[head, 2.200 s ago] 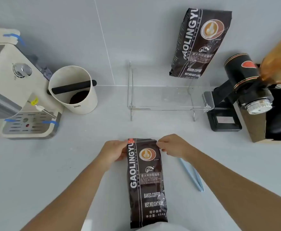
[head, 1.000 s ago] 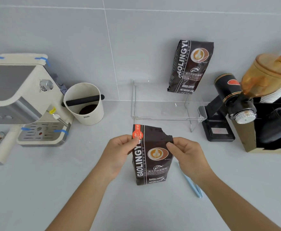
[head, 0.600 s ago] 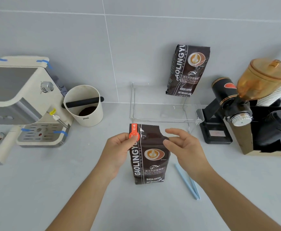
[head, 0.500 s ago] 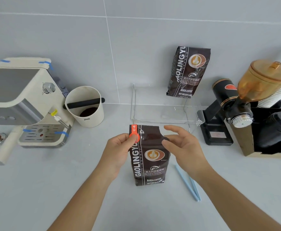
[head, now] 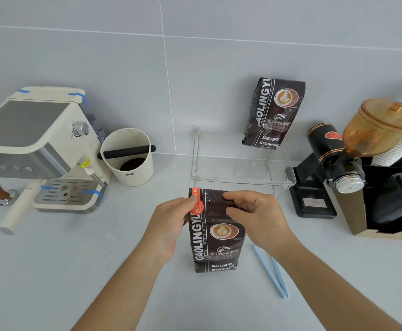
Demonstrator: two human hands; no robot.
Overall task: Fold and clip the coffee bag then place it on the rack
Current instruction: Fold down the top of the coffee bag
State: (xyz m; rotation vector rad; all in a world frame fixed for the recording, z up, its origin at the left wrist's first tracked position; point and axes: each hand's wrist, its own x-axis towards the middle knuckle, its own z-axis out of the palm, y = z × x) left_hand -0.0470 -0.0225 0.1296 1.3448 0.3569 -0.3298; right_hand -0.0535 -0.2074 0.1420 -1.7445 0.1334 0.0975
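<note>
The dark brown coffee bag [head: 215,235] stands upright on the grey counter [head: 51,271] at the centre of the frame, its long axis running vertically in the picture, printed face toward the camera. Both hands meet it at the top edge. The left hand [head: 171,220] pinches the upper left corner, thumb over the orange label. The right hand [head: 257,216] closes on the upper right part of the top, fingers curled over the serrated seal and thumb pressed just below it, so the flap sits between them.

The fold, as I judge it, has to roll this top strip down toward the camera, across the bag's width, so the crease runs left to right, square to the long axis. The 2 hands sit at either end of that line, well placed for it.

The light blue clip [head: 270,271] lies on the counter at lower right of the bag, near the right forearm, so the right hand is the nearer one to fetch it. The clear acrylic rack [head: 243,180] stands just behind the bag, above it in the frame, with a second coffee bag [head: 274,113] on its right end.
</note>
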